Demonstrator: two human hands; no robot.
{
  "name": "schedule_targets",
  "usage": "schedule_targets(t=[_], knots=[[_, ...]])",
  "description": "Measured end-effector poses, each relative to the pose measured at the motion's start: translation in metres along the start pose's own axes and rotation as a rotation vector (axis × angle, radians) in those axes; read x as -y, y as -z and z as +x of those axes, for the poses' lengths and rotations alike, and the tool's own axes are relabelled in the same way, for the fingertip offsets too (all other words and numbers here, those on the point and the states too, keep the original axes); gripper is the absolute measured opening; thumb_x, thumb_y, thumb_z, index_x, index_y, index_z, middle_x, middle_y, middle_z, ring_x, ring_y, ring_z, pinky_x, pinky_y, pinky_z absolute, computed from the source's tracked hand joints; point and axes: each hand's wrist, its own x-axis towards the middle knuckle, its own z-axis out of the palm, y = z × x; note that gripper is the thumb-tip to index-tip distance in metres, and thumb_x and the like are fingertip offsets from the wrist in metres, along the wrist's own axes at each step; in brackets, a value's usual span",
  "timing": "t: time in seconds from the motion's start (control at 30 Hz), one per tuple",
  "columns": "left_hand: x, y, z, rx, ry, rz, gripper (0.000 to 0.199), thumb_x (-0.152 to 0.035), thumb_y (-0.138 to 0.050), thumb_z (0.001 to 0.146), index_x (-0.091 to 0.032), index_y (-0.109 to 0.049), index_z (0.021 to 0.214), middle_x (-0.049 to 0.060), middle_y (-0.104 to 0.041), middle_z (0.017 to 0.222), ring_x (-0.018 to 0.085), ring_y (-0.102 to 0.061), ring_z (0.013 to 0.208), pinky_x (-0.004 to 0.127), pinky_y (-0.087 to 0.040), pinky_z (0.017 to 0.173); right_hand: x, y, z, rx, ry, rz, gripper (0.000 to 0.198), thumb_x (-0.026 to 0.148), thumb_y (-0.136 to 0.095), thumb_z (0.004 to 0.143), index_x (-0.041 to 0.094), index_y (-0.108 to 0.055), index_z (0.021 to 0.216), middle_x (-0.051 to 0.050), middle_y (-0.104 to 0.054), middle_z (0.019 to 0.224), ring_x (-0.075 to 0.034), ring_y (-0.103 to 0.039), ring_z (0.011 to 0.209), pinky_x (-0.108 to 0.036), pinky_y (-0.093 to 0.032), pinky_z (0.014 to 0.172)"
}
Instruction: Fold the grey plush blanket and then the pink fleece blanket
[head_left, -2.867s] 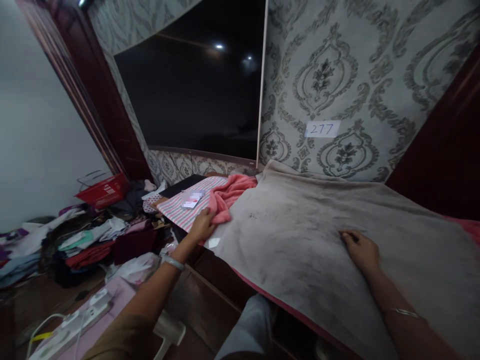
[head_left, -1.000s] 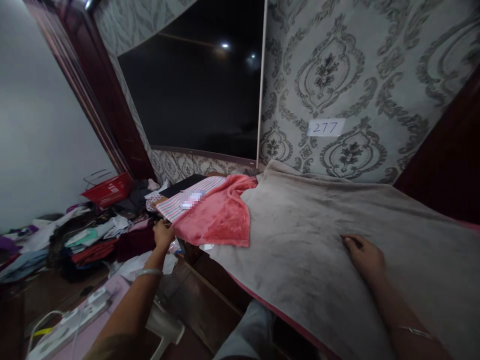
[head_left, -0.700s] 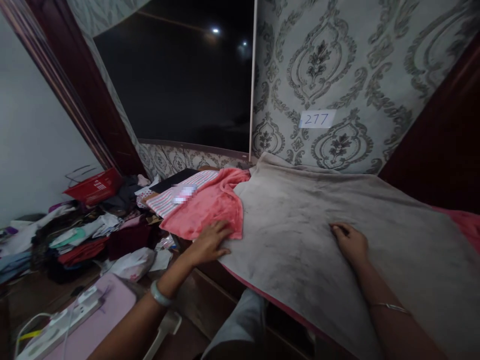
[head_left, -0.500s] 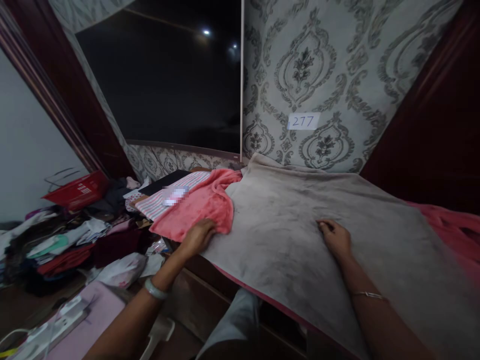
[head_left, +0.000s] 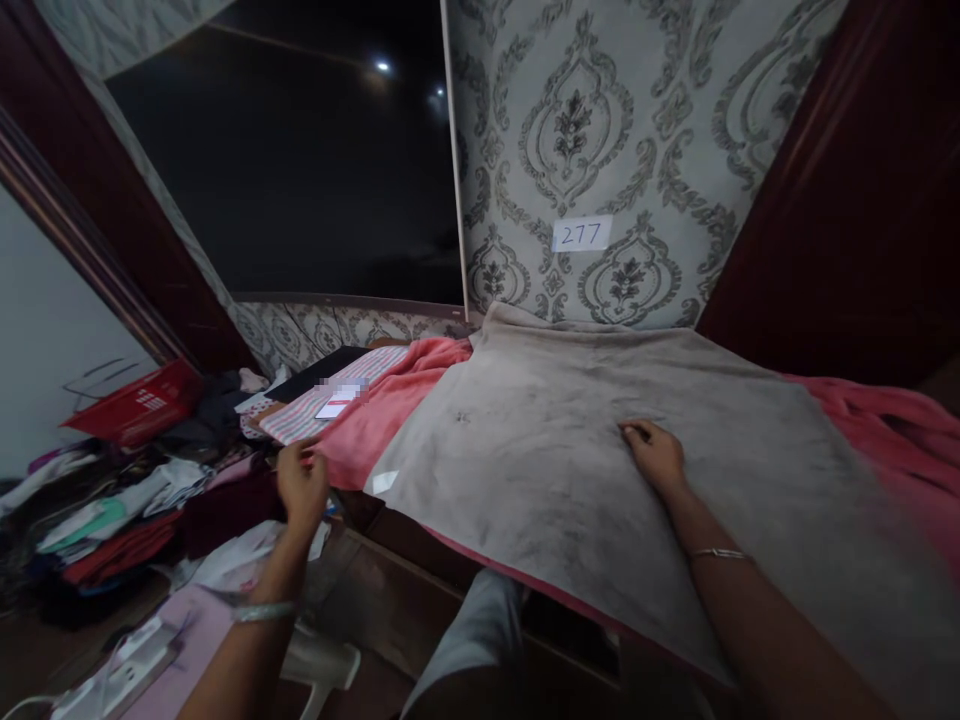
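A large plush blanket (head_left: 525, 430), grey on its upper face and pink on its other side, lies spread over the surface in front of me. At its left side the pink face (head_left: 360, 435) is folded over into view. My left hand (head_left: 302, 485) pinches the blanket's pink edge there, beyond the front left side. A small white tag (head_left: 385, 482) shows on the grey face near that fold. My right hand (head_left: 656, 455) rests on the middle of the grey face with its fingers drawn together; whether they grip any cloth is hidden.
A striped cloth (head_left: 292, 418) with a phone (head_left: 341, 400) on it lies left of the blanket. Clothes (head_left: 135, 530) are heaped at far left beside a red bag (head_left: 142, 405). A power strip (head_left: 127, 665) is at lower left. A dark screen (head_left: 300, 160) stands behind.
My left hand has moved left with the pink edge, drawing the fold outward. More grey face and the white tag now show. My right hand stays on the blanket; the view has shifted slightly.
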Motion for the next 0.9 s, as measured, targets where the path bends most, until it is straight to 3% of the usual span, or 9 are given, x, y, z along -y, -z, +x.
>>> schedule_targets(t=[0.07, 0.17, 0.23, 0.3, 0.43, 0.53, 0.67, 0.73, 0.9], knots=[[-0.013, -0.015, -0.002, 0.113, -0.145, -0.046, 0.035, -0.036, -0.057, 0.096, -0.020, -0.063, 0.127, 0.010, -0.064, 0.131, 0.025, -0.061, 0.119, 0.046, -0.051, 0.102, 0.005, 0.002, 0.001, 0.051, 0.000, -0.036, 0.035, 0.035, -0.049, 0.078, 0.019, -0.077, 0.091, -0.009, -0.077, 0.092, -0.024, -0.067, 0.083, -0.035, -0.052, 0.077], [-0.033, -0.042, -0.006, 0.374, -0.419, -0.045, 0.043, -0.034, -0.052, 0.095, -0.022, -0.060, 0.136, 0.011, -0.059, 0.143, 0.029, -0.049, 0.138, 0.049, -0.040, 0.114, 0.009, 0.010, -0.001, 0.148, 0.017, -0.069, 0.035, 0.029, -0.051, 0.079, 0.017, -0.076, 0.101, -0.010, -0.076, 0.103, -0.024, -0.069, 0.091, -0.037, -0.053, 0.085], [-0.038, -0.058, -0.009, 0.522, -0.444, 0.047, 0.051, -0.039, -0.051, 0.094, -0.024, -0.055, 0.143, 0.012, -0.050, 0.153, 0.033, -0.039, 0.145, 0.057, -0.033, 0.116, 0.006, 0.023, -0.007, 0.213, 0.094, -0.114, 0.040, 0.028, -0.053, 0.081, 0.017, -0.073, 0.113, -0.011, -0.074, 0.113, -0.024, -0.068, 0.098, -0.038, -0.053, 0.090], [-0.034, -0.070, -0.011, 0.587, -0.365, 0.131, 0.053, -0.042, -0.047, 0.095, -0.026, -0.053, 0.145, 0.012, -0.044, 0.158, 0.036, -0.037, 0.147, 0.061, -0.032, 0.115, -0.003, 0.042, -0.018, 0.276, 0.219, -0.221, 0.044, 0.028, -0.055, 0.083, 0.018, -0.069, 0.124, -0.012, -0.070, 0.124, -0.026, -0.066, 0.111, -0.042, -0.050, 0.099], [-0.015, -0.080, -0.006, 0.549, -0.357, 0.135, 0.053, -0.044, -0.041, 0.094, -0.020, -0.059, 0.138, 0.015, -0.053, 0.150, 0.033, -0.045, 0.141, 0.055, -0.037, 0.112, -0.038, 0.097, -0.052, 0.329, 0.333, -0.469, 0.046, 0.032, -0.054, 0.088, 0.022, -0.065, 0.131, -0.011, -0.061, 0.141, -0.030, -0.055, 0.130, -0.049, -0.041, 0.111], [-0.014, -0.079, 0.000, 0.490, -0.377, 0.100, 0.051, -0.045, -0.038, 0.092, -0.016, -0.070, 0.119, 0.018, -0.068, 0.127, 0.031, -0.061, 0.122, 0.045, -0.047, 0.104, -0.063, 0.141, -0.076, 0.291, 0.269, -0.578, 0.049, 0.034, -0.053, 0.089, 0.022, -0.063, 0.136, -0.010, -0.056, 0.146, -0.031, -0.052, 0.134, -0.050, -0.039, 0.113], [-0.036, -0.074, 0.003, 0.384, -0.431, 0.153, 0.047, -0.048, -0.042, 0.086, -0.015, -0.075, 0.094, 0.019, -0.070, 0.111, 0.034, -0.063, 0.108, 0.047, -0.049, 0.098, -0.079, 0.184, -0.101, 0.149, 0.108, -0.679, 0.048, 0.035, -0.051, 0.090, 0.015, -0.065, 0.132, -0.016, -0.061, 0.140, -0.033, -0.055, 0.130, -0.050, -0.041, 0.112], [-0.050, -0.071, 0.006, 0.424, -0.383, 0.168, 0.044, -0.048, -0.045, 0.084, -0.015, -0.073, 0.085, 0.017, -0.072, 0.098, 0.032, -0.064, 0.098, 0.045, -0.050, 0.092, -0.079, 0.195, -0.110, 0.068, 0.033, -0.713, 0.047, 0.035, -0.049, 0.091, 0.014, -0.065, 0.131, -0.017, -0.063, 0.136, -0.033, -0.056, 0.127, -0.050, -0.042, 0.110], [-0.078, -0.069, 0.021, 0.639, 0.052, 0.130, 0.026, -0.044, -0.058, 0.079, -0.020, -0.063, 0.073, 0.005, -0.067, 0.073, 0.025, -0.063, 0.077, 0.032, -0.049, 0.070, -0.072, 0.206, -0.123, -0.084, -0.132, -0.790, 0.046, 0.040, -0.046, 0.093, 0.014, -0.068, 0.125, -0.016, -0.069, 0.124, -0.032, -0.061, 0.116, -0.047, -0.045, 0.103]])
